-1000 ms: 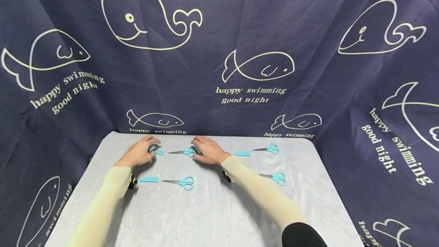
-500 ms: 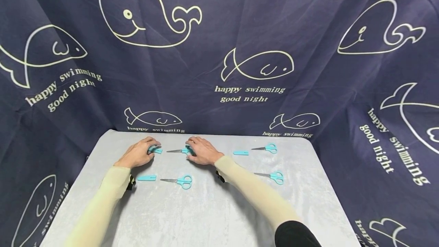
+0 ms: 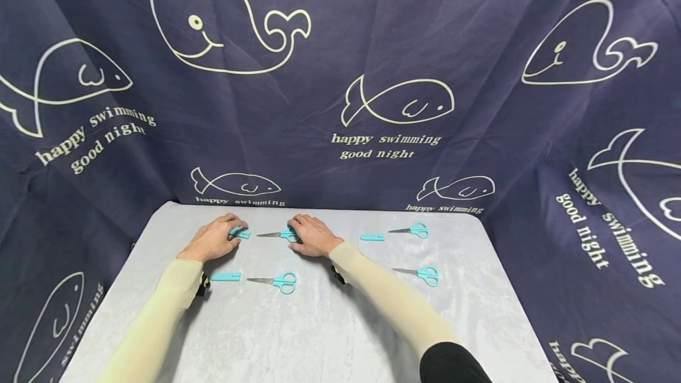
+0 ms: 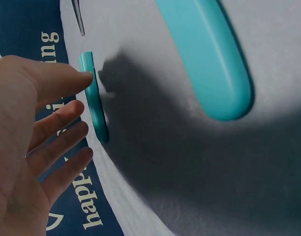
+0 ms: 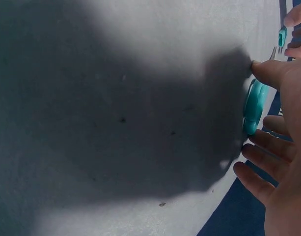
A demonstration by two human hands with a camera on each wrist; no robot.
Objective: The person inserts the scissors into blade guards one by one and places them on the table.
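At the back left of the table, my left hand is around a turquoise scissors cap. In the left wrist view its thumb overlaps the cap, and the other visible fingers are spread and relaxed. The index finger is hidden there. My right hand lies at the turquoise handles of a pair of scissors, whose blades point left to that cap. The right wrist view shows the handle between thumb and loosely spread fingers; a firm grip does not show.
Nearer me lie another cap and scissors. On the right are a cap, scissors and, in front, more scissors. My right forearm crosses the grey table. Dark printed cloth stands behind.
My right hand has shifted a little left, farther over the scissors handles, then stays nearly still. My left hand stays at the cap. The head view has shifted slightly.
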